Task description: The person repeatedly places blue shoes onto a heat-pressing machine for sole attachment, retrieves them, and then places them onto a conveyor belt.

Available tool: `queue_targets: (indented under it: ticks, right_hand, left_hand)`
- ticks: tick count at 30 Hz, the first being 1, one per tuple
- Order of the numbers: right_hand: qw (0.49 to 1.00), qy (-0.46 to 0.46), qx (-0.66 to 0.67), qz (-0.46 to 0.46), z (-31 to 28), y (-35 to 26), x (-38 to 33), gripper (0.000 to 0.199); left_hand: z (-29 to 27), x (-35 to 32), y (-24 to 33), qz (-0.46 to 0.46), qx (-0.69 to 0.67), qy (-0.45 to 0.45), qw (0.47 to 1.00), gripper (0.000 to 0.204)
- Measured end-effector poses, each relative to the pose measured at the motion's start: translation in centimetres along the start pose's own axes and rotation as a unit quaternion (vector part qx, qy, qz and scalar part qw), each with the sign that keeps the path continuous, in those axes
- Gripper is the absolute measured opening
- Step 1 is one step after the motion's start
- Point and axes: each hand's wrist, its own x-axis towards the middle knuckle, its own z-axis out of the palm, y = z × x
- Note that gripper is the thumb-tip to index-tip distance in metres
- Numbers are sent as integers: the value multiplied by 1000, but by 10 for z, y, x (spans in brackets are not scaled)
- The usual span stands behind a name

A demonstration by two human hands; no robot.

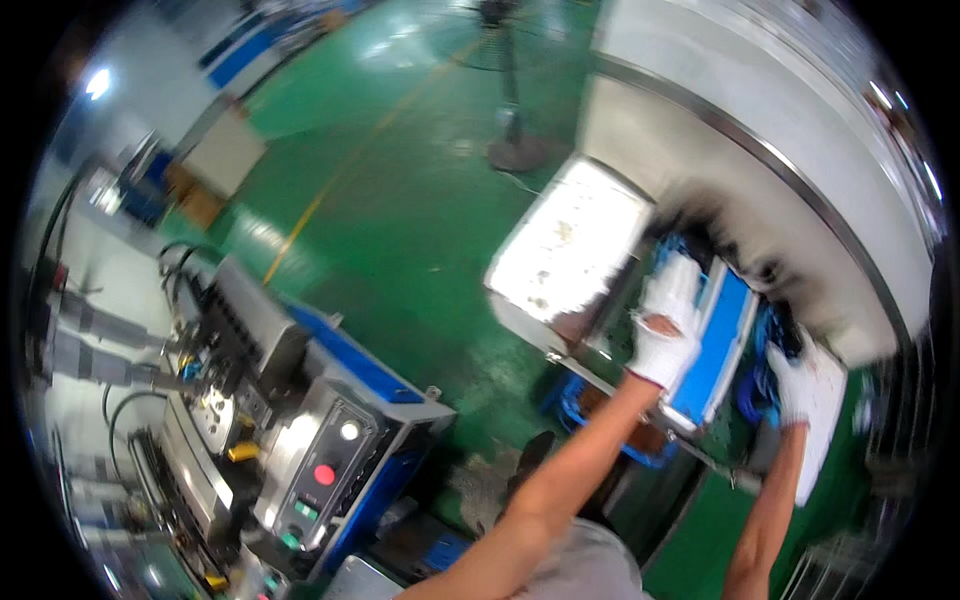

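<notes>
Both my hands wear white gloves and reach into an open-sided metal stand at the right. My left hand (668, 325) has its fingers stretched out along the left side of a blue panel with pale edges (722, 340); blur hides whether it presses on it. To the right of that panel, my right hand (793, 385) is beside a bundle of blue cord or strap (762, 365), thumb and fingers apart. I see nothing held in either hand. A white slab (822, 415) stands just past the right hand.
A white-topped box (570, 240) adjoins the stand on its left. Behind curves a large pale machine housing (760, 160) with dark smudges. At the left stands a machine with a control panel (320, 480) and a red button (325, 474). A pedestal fan (515, 150) stands farther back on green floor.
</notes>
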Motion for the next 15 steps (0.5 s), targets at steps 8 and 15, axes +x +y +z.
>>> queue_targets:
  ticks: [8, 15]
  right_hand:
    - [872, 206, 426, 125, -40, 93, -153, 66]
    - [709, 225, 378, 552, 51, 205, -556, 59]
  left_hand:
    - [-31, 20, 33, -24, 39, -57, 997, 71]
    - [-24, 11, 80, -15, 153, -113, 982, 67]
